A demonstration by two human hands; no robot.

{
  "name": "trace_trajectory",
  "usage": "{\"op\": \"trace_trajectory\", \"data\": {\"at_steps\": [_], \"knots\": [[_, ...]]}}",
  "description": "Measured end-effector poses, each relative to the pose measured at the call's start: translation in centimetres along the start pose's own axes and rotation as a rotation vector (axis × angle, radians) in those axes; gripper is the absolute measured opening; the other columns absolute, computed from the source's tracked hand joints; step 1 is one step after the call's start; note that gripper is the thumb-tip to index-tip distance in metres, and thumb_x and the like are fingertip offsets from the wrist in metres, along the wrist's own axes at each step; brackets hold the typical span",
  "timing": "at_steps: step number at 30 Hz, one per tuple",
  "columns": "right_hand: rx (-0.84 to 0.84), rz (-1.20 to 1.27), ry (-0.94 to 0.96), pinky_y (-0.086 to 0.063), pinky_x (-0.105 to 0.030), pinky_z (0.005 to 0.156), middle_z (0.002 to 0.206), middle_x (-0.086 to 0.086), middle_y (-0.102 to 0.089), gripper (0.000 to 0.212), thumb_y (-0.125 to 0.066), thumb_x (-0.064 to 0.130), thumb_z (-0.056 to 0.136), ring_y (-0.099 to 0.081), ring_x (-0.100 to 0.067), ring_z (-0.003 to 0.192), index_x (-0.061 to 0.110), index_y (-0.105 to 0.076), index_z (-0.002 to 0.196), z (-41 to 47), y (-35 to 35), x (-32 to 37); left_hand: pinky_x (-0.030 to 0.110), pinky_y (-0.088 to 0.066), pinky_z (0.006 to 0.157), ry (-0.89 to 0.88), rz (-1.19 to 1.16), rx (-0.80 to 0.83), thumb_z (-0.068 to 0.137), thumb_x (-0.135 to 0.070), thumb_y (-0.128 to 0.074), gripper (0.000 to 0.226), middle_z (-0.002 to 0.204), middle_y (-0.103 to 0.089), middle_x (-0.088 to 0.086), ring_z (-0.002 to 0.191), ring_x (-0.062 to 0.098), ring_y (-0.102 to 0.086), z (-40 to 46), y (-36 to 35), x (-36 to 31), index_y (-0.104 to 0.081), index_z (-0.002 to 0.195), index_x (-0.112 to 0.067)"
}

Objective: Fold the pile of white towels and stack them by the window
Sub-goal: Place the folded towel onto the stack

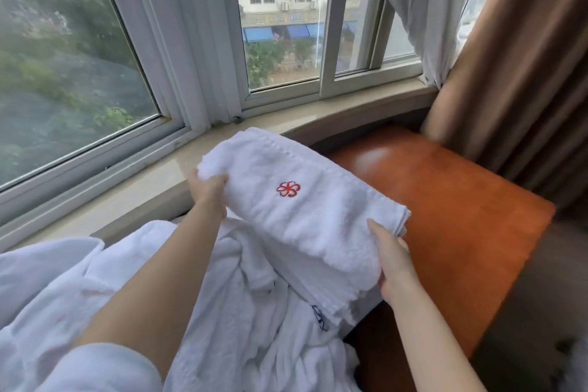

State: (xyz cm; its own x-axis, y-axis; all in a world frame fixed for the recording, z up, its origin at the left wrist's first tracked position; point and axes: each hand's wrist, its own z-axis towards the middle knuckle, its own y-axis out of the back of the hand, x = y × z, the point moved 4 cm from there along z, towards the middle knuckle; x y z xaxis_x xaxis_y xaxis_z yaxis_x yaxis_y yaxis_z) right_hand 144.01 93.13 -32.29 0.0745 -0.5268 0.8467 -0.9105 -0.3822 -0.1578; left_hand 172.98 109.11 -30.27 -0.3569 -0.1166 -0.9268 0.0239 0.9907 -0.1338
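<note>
Both hands are out in front of me on bare forearms: my left hand [208, 189] grips the far left end of the folded towel [305, 216], fingers curled into the thick fold, and my right hand [393, 259] holds the near right corner with the thumb on top and the fingers tucked under. From the head view I see the folded towel, red flower emblem [288, 189] up, held between the window sill [152, 181] and the orange table [451, 200], above the rumpled pile of white towels [241, 312].
</note>
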Motion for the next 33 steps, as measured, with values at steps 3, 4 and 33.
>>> {"op": "trace_trajectory", "data": {"at_steps": [3,4,33], "knots": [[0.005,0.014,0.216,-0.054,-0.037,0.083,0.115,-0.004,-0.068,0.024,-0.062,0.016,0.093,-0.066,-0.024,0.102,0.024,-0.060,0.116,0.2,-0.6,2.3,0.030,-0.043,0.102,-0.221,-0.044,0.063,0.088,0.000,-0.059,0.070,0.140,-0.038,-0.001,0.126,0.017,-0.044,-0.1,-1.8,-1.9,-0.032,0.146,-0.029],[-0.016,0.019,0.324,-0.054,-0.038,0.085,0.116,-0.003,-0.069,0.025,-0.061,0.014,0.094,-0.066,-0.023,0.103,0.026,-0.061,0.116,0.0,-0.5,3.0,0.030,-0.043,0.104,-0.275,-0.062,0.104,0.087,0.000,-0.059,0.069,0.145,-0.037,-0.001,0.130,0.017,-0.043,0.1,-2.5,-2.7,-0.034,0.144,-0.030],[-0.103,0.074,0.210,-0.053,-0.037,0.086,0.102,-0.001,-0.071,0.008,-0.065,0.027,0.091,-0.067,-0.020,0.096,0.021,-0.066,0.097,0.9,0.3,2.9,0.036,-0.051,0.088,0.084,0.103,-0.124,0.079,-0.029,-0.072,0.056,0.129,-0.059,0.009,0.110,0.024,-0.061,1.1,-3.3,0.5,-0.054,0.127,-0.008]]}}
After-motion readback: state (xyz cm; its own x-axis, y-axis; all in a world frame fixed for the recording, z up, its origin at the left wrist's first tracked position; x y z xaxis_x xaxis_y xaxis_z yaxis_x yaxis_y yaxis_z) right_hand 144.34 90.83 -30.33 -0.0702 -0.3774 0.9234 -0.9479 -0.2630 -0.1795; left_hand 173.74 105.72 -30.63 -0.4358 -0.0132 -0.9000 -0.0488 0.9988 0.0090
